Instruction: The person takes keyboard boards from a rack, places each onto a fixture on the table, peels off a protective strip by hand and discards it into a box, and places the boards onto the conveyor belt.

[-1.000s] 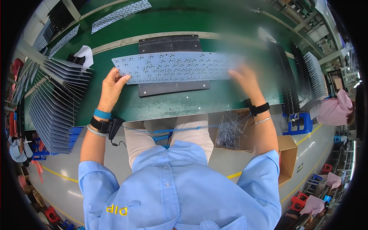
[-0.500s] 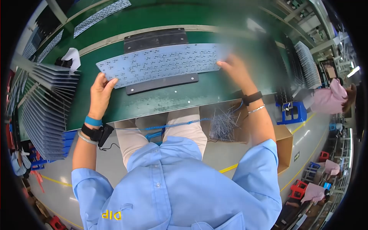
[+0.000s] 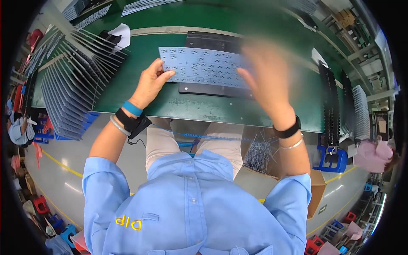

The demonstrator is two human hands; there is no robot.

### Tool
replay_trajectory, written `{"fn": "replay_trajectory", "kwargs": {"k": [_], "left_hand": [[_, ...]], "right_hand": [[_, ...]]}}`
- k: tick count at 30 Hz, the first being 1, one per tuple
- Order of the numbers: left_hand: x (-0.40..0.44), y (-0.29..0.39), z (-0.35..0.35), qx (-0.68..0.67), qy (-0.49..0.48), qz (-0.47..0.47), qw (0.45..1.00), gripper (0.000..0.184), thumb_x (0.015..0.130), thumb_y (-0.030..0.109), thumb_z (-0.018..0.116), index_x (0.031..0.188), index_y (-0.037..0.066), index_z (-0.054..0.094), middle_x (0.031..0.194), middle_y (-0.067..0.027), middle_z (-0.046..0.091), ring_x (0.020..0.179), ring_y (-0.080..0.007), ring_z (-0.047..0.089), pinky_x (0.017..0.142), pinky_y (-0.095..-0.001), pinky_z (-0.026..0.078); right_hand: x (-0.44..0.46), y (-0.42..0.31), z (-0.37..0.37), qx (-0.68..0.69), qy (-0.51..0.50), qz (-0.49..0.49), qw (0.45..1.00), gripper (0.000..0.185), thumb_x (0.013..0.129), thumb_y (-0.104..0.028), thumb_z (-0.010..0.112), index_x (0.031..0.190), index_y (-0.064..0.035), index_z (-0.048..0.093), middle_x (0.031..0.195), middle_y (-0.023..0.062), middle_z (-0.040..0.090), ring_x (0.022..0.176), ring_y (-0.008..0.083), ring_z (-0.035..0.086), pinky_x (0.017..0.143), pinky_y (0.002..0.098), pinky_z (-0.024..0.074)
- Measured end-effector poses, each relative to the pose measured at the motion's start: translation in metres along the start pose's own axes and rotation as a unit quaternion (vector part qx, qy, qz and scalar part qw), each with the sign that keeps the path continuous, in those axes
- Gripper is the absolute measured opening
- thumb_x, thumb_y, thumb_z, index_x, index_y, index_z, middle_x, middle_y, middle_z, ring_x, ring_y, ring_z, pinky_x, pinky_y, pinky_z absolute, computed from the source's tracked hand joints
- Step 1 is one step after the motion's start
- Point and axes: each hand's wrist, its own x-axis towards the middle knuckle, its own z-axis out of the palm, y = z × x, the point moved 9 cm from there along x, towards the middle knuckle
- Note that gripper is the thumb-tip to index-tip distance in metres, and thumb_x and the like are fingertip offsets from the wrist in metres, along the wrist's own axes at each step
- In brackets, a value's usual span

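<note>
A light-blue keyboard circuit board (image 3: 199,66) with rows of small dark marks lies lengthwise over a dark fixture, whose far bar (image 3: 212,41) and near bar (image 3: 204,89) show along its edges. My left hand (image 3: 152,80) pinches the board's left end, thumb on the near face. At the board's right part is my right hand (image 3: 270,78), its thumb apart from the other fingers. Those fingers are smeared, so their grip is unclear. The board's right end is hidden behind this hand.
Thin boards stand fanned in a rack (image 3: 70,89) at left. A white piece (image 3: 121,36) lies behind it. Dark rails (image 3: 329,102) stand at right. A cardboard box (image 3: 272,157) with wire-like scraps sits below the table edge. A co-worker in pink (image 3: 369,155) is at far right.
My view has turned, so the table and fixture appear further right. My right hand has moved over the board's right part, covering its end. My left hand still holds the left end.
</note>
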Motion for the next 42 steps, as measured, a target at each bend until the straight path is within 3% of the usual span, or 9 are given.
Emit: {"fn": "replay_trajectory", "kwargs": {"k": [7, 17, 20, 24, 26, 29, 32, 37, 42], "left_hand": [[0.004, -0.012, -0.003, 0.018, -0.010, 0.001, 1.000, 0.022, 0.084, 0.007, 0.063, 0.100, 0.000, 0.049, 0.085, -0.0045, 0.061, 0.080, -0.0084, 0.056, 0.071, -0.0241, 0.048], [0.010, -0.012, 0.001, -0.017, -0.052, -0.009, 0.998, 0.022, 0.084, 0.007, 0.063, 0.099, 0.000, 0.049, 0.085, -0.0038, 0.058, 0.078, -0.0085, 0.055, 0.071, -0.0235, 0.046], [0.006, -0.009, 0.003, -0.023, -0.046, -0.003, 0.999, 0.024, 0.084, 0.007, 0.062, 0.103, 0.000, 0.050, 0.090, -0.0047, 0.060, 0.082, -0.0096, 0.056, 0.075, -0.0246, 0.047], [0.008, -0.011, 0.003, 0.002, -0.052, -0.013, 0.999, 0.029, 0.085, 0.006, 0.061, 0.111, 0.000, 0.050, 0.100, -0.0065, 0.062, 0.091, -0.0116, 0.058, 0.083, -0.0264, 0.047], [0.007, -0.010, 0.003, -0.004, -0.064, -0.016, 0.998, 0.029, 0.085, 0.006, 0.060, 0.111, 0.000, 0.050, 0.101, -0.0067, 0.061, 0.092, -0.0116, 0.058, 0.083, -0.0263, 0.047], [0.008, -0.008, 0.006, -0.019, -0.071, -0.007, 0.997, 0.029, 0.086, 0.007, 0.060, 0.111, -0.001, 0.050, 0.102, -0.0071, 0.062, 0.093, -0.0115, 0.058, 0.083, -0.0262, 0.047], [0.009, -0.014, 0.005, -0.030, -0.076, -0.019, 0.996, 0.028, 0.087, 0.010, 0.059, 0.111, -0.002, 0.051, 0.101, -0.0069, 0.062, 0.093, -0.0110, 0.057, 0.082, -0.0259, 0.047], [0.009, -0.013, 0.010, -0.050, -0.130, -0.082, 0.987, 0.025, 0.089, 0.014, 0.059, 0.109, 0.000, 0.056, 0.098, -0.0028, 0.062, 0.091, -0.0089, 0.056, 0.080, -0.0245, 0.046], [0.017, -0.028, 0.009, -0.013, -0.140, -0.082, 0.987, 0.028, 0.088, 0.022, 0.060, 0.108, 0.002, 0.058, 0.095, -0.0006, 0.062, 0.080, -0.0057, 0.052, 0.069, -0.0210, 0.043]], "right_hand": [[0.009, 0.001, 0.046, -0.019, -0.024, -0.014, 0.999, 0.044, 0.071, -0.034, 0.070, 0.108, -0.0139, 0.057, 0.083, 0.0017, 0.054, 0.080, 0.0213, 0.051, 0.076, 0.0350, 0.0354], [0.016, 0.011, 0.059, 0.015, -0.049, -0.014, 0.999, 0.044, 0.070, -0.035, 0.070, 0.105, -0.0119, 0.058, 0.086, 0.0024, 0.056, 0.082, 0.0221, 0.052, 0.076, 0.0354, 0.0352], [0.007, -0.001, 0.047, -0.033, -0.036, -0.003, 0.999, 0.041, 0.069, -0.031, 0.072, 0.104, -0.0140, 0.059, 0.094, 0.0016, 0.057, 0.091, 0.0217, 0.052, 0.084, 0.0377, 0.0363], [-0.024, -0.051, 0.022, 0.017, 0.075, -0.121, 0.990, 0.044, 0.066, -0.020, 0.075, 0.107, -0.0207, 0.058, 0.109, 0.0008, 0.053, 0.111, 0.0223, 0.047, 0.100, 0.0448, 0.0321], [-0.027, -0.061, 0.034, 0.042, 0.070, -0.144, 0.986, 0.043, 0.068, -0.019, 0.072, 0.109, -0.0204, 0.058, 0.114, 0.0016, 0.052, 0.113, 0.0223, 0.047, 0.100, 0.0456, 0.0328], [-0.020, -0.068, 0.075, -0.012, -0.037, -0.221, 0.974, 0.036, 0.079, -0.016, 0.054, 0.115, -0.0192, 0.055, 0.128, 0.0028, 0.047, 0.124, 0.0220, 0.039, 0.106, 0.0477, 0.0276], [-0.017, -0.073, 0.098, -0.064, -0.042, -0.283, 0.956, 0.041, 0.080, -0.017, 0.050, 0.121, -0.0189, 0.051, 0.134, 0.0020, 0.042, 0.128, 0.0213, 0.035, 0.107, 0.0481, 0.0255], [-0.019, -0.067, 0.117, -0.132, -0.039, -0.294, 0.946, 0.050, 0.082, -0.023, 0.046, 0.131, -0.0221, 0.042, 0.140, -0.0010, 0.037, 0.131, 0.0206, 0.031, 0.110, 0.0479, 0.0157], [-0.017, -0.063, 0.124, -0.096, -0.056, -0.286, 0.952, 0.046, 0.083, -0.026, 0.049, 0.128, -0.0221, 0.044, 0.138, -0.0006, 0.039, 0.129, 0.0213, 0.033, 0.108, 0.0482, 0.0212]]}}
